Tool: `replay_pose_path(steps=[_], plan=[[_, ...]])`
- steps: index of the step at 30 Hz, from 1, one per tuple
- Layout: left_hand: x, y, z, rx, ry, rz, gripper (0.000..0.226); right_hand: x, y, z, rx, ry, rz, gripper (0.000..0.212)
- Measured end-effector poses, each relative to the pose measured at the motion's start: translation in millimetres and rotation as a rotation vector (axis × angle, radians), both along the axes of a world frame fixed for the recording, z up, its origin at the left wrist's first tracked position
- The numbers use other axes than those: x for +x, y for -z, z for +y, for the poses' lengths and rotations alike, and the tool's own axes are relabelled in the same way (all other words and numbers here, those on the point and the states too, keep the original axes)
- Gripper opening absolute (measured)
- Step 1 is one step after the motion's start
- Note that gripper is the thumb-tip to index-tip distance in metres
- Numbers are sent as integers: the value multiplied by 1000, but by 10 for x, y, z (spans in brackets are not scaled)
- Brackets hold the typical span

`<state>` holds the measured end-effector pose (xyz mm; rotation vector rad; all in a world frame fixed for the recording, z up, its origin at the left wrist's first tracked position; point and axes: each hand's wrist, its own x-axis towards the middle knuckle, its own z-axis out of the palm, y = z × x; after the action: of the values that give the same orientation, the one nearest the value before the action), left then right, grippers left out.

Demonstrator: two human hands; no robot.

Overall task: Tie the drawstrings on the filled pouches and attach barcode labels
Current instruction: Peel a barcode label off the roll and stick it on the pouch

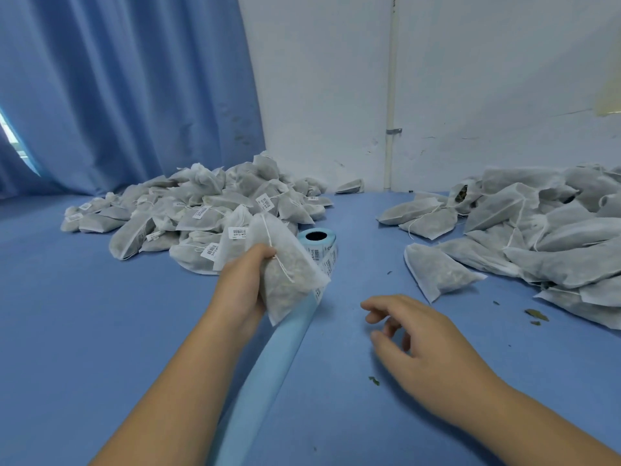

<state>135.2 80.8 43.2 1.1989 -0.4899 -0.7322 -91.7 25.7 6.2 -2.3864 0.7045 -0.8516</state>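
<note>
My left hand (pixel 243 280) grips a filled white mesh pouch (pixel 285 264) above the table, its thin drawstring trailing across the front. Just behind it stands a roll of barcode labels (pixel 319 242), whose pale blue backing strip (pixel 268 364) runs toward me across the table. My right hand (pixel 416 344) hovers low over the blue table (pixel 100 331), fingers loosely curled and holding nothing. A pile of labelled pouches (pixel 195 213) lies at the back left. A pile of pouches without labels (pixel 537 230) lies at the right, one pouch (pixel 440 269) nearest my right hand.
A blue curtain (pixel 117 79) hangs at the back left and a white wall (pixel 437 79) with a pipe stands behind the table. Small dried leaf bits (pixel 536 314) are scattered on the table near the right pile.
</note>
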Motion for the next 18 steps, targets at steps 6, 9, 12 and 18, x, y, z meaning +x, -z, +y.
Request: replay_pose_path(steps=[6,9,12,18], plan=[[118,69,-39,-19,133,223,17,230,-13,-50,249,22,-95,32],[169,110,-31,-21,185,339,27,521,-64,-158,205,75,-36,28],[201,146,-32,-21,250,407,44,852,-117,-292,146,146,-9,16],[218,202,-48,4,276,470,26,1106,61,-368,102,198,-2,7]])
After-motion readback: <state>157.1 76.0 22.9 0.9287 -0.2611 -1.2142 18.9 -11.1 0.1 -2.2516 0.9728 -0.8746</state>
